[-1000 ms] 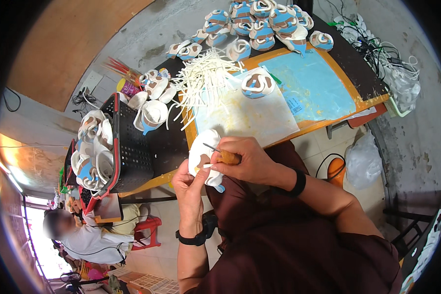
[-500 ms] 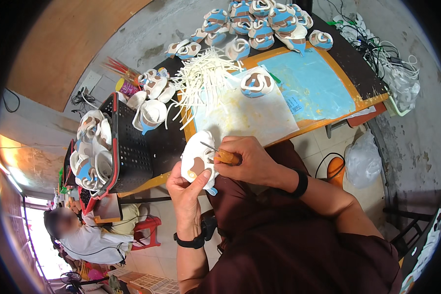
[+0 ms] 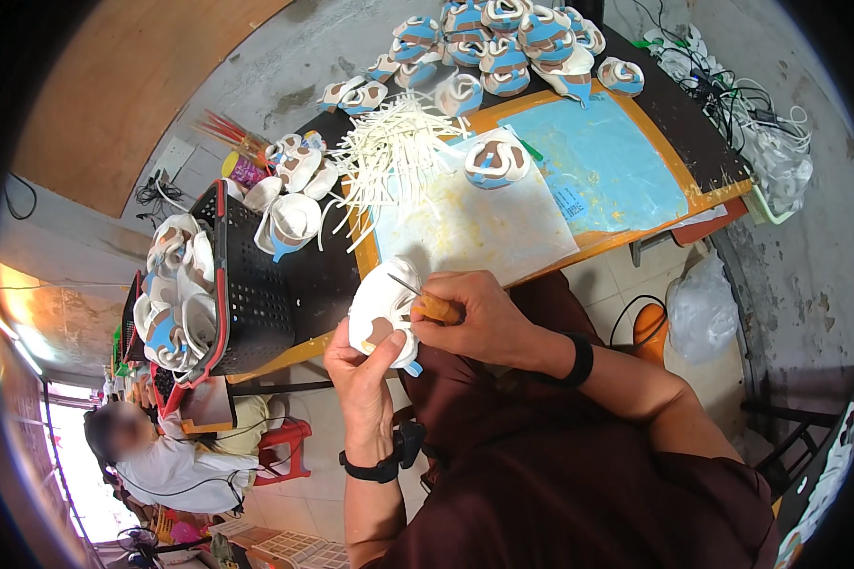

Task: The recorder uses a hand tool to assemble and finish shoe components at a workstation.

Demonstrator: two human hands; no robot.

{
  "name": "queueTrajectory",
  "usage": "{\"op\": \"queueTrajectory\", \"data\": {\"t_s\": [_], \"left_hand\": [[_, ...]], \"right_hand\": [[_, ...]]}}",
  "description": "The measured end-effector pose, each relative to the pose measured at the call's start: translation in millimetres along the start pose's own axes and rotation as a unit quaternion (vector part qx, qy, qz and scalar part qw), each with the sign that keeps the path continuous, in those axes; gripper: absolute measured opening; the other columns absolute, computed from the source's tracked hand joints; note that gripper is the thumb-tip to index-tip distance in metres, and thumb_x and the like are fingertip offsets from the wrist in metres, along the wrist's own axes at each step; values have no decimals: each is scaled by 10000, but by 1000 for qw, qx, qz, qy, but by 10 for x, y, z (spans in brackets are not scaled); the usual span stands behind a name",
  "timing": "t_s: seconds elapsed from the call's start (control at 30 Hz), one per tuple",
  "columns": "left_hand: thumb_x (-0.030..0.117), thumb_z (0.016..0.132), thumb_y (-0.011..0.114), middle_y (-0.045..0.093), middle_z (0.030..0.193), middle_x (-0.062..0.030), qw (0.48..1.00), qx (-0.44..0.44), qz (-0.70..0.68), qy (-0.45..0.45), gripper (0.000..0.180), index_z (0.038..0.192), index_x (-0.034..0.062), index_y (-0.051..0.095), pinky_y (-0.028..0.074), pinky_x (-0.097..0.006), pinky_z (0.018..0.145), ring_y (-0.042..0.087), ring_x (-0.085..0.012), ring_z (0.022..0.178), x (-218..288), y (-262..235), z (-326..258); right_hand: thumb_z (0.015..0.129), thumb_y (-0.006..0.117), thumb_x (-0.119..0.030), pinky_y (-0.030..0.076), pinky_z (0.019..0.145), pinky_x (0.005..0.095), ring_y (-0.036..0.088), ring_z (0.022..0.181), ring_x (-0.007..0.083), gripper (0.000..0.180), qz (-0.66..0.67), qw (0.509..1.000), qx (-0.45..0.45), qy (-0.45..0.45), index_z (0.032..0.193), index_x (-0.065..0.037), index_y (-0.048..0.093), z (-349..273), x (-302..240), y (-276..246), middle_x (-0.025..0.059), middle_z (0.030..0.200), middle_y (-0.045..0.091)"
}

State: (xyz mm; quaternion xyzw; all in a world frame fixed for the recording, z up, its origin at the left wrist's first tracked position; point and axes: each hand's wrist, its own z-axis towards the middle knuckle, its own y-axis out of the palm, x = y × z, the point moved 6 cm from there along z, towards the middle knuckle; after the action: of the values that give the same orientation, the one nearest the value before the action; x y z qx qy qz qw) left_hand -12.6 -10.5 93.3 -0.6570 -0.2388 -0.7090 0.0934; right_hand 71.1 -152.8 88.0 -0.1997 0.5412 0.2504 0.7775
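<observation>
My left hand (image 3: pixel 361 372) grips a white shoe upper (image 3: pixel 370 308) with a brown patch and a blue tab, its thumb pressed on the near side. The upper is held above my lap, just off the table's near edge. In my right hand (image 3: pixel 479 318), an awl (image 3: pixel 439 308) with an orange-brown wooden handle is held, its thin metal shaft pointing up and left across the upper. My right fingertips are close against the upper's right side; whether the awl's tip touches it, I cannot tell. Another brown, white and blue upper (image 3: pixel 496 164) lies on the table beyond my hands.
White cord strips (image 3: pixel 399 152) lie heaped on the table beside a stained white sheet (image 3: pixel 484 228) and a blue sheet (image 3: pixel 607 161). More uppers (image 3: pixel 508 57) are piled at the back. A black basket (image 3: pixel 256 284) of uppers stands left. A person (image 3: pixel 180 450) sits farther left.
The shoe upper has turned slightly in my left hand, so its brown patch shows differently. My right hand with the awl has shifted a little left and down.
</observation>
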Motion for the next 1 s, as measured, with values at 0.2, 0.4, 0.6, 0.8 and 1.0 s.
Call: {"op": "queueTrajectory", "data": {"t_s": [0.2,0.4,0.6,0.8,1.0], "left_hand": [[-59,754,727,701,985,-75,1000,-2,-8,-8,355,1100,-19,659,514,-267,791,654,-123,847,-8,-35,-13],[-60,749,727,702,985,-73,1000,-6,-3,-10,344,1085,-14,663,513,-266,788,655,-125,845,0,-21,-13],[-74,740,700,699,971,-69,1000,8,7,6,340,1072,-13,664,513,-263,782,654,-122,838,12,-29,-23],[-70,739,687,685,944,-54,997,53,37,42,315,1050,-21,658,502,-253,750,634,-108,811,104,-123,-6],[-72,756,670,678,918,-47,992,98,51,59,274,1025,-22,655,499,-248,726,623,-98,784,186,-194,-12]], "right_hand": [[789,697,-129,371,572,289,450,621,109,162,-7,1000,3,-11,766,6,610,-4,-4,17,46,670,503],[777,698,-131,375,575,295,457,614,122,156,-20,1000,-6,-13,744,-7,610,29,-22,21,48,661,504],[782,695,-141,399,582,311,495,615,141,158,-33,999,-19,-5,753,-10,612,30,-18,54,57,665,528],[813,722,-168,435,575,326,544,606,176,198,-72,997,-5,-4,885,-16,617,-24,-223,33,84,701,574],[877,639,-145,471,597,404,613,636,318,142,-93,993,-63,-38,921,-10,638,-130,-342,54,147,763,643]]}}
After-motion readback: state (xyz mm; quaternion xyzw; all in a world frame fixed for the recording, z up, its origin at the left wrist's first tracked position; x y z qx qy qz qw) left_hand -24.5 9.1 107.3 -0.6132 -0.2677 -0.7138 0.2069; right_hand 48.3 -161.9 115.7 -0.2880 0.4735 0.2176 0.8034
